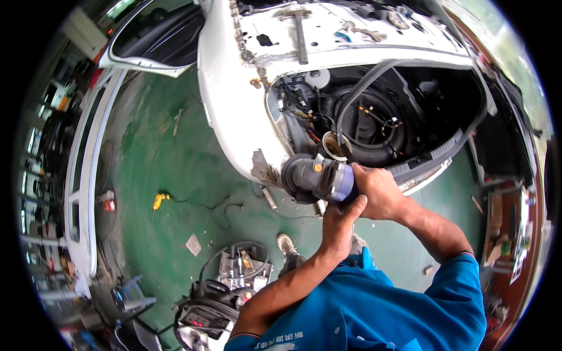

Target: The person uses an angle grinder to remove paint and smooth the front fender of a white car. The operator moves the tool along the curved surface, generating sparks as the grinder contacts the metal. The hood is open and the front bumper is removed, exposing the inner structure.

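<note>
Both my hands hold an angle grinder [328, 180] with a dark head, a black disc and a purple-blue band round its body. My left hand [339, 228] is closed on the body from below, its thumb raised along the side. Round the rear part, the fingers of my right hand [377, 193] are wrapped, partly hidden by the tool. The disc's edge is close beside a bare, scuffed metal patch [266, 169] on the white car body [225, 117]; I cannot tell if they touch. Behind the grinder sits a round cup-like thing [334, 146], brownish inside.
The open trunk holds a spare wheel [372, 120] and loose wiring. A hammer [300, 35] lies on the white panel beyond. On the green floor are a yellow corded drill [159, 200] and cables. Machines with hoses [205, 313] stand lower left; an open car door [155, 35] juts out.
</note>
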Tool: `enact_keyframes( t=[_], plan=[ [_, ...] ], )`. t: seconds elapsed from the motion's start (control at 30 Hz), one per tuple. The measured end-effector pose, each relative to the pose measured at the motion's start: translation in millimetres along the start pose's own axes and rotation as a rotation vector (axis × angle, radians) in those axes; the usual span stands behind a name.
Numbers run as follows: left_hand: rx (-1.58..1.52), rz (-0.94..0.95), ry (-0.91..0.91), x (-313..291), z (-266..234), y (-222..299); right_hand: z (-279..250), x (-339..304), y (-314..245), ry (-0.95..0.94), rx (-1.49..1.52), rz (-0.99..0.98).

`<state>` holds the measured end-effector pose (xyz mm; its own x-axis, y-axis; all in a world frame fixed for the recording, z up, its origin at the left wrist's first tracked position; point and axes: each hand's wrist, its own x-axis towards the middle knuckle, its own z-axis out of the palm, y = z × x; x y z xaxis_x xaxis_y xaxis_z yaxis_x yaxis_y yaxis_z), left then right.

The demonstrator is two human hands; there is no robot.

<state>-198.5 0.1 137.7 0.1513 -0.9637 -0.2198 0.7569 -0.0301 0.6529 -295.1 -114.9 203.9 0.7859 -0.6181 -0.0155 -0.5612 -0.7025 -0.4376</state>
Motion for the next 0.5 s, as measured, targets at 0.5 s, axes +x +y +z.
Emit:
enact_keyframes(
  t=[0.5],
  plan=[
    [-0.358,0.325,0.21,59.4,30.0,-29.3,-35.3,81.4,56.2,-0.132,-0.227,-0.492]
  ],
)
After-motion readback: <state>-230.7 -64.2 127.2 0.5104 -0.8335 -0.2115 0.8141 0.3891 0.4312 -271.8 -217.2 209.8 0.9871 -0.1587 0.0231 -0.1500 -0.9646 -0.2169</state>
